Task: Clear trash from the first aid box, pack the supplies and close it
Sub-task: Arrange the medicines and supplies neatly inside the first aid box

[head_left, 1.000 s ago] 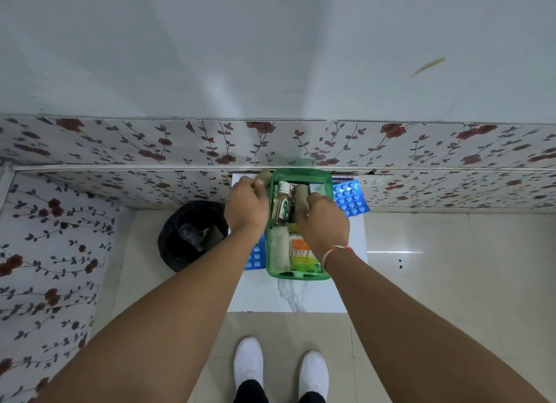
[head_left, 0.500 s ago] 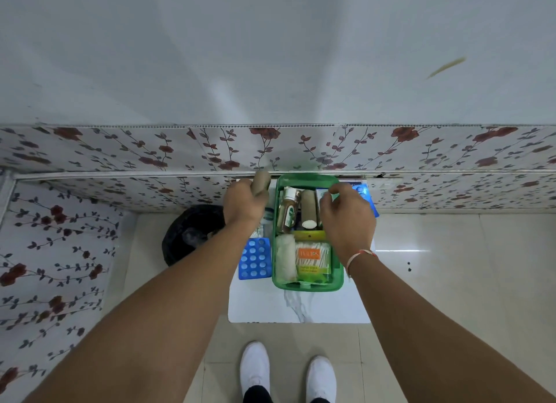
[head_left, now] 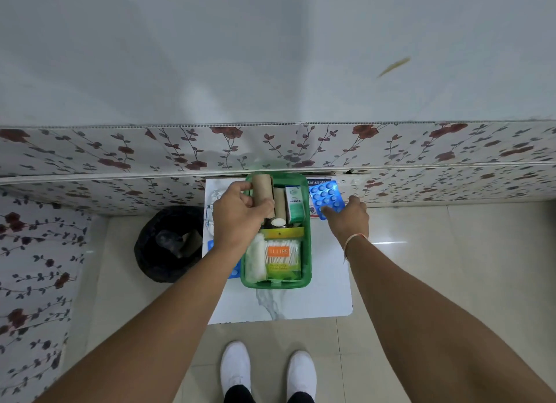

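The green first aid box (head_left: 306, 252) stands open on a small white table (head_left: 301, 303). My left hand (head_left: 237, 219) grips a brown cardboard roll (head_left: 262, 192) over the box's far left corner. A second brown roll (head_left: 279, 202), a teal carton (head_left: 294, 204), a cotton swab pack (head_left: 282, 258) and a white gauze roll (head_left: 255, 261) lie inside. My right hand (head_left: 350, 216) is to the right of the box, fingers touching a blue pill blister (head_left: 326, 196) on the table.
A black trash bin (head_left: 168, 243) sits on the floor left of the table. Another blue blister (head_left: 233, 271) shows under my left forearm. A floral-papered wall (head_left: 150, 153) runs right behind the table. My white shoes (head_left: 267, 369) stand below it.
My left hand has carried the brown roll rightward over the box's far corner. My right hand has left the box and moved right onto the blue blister.
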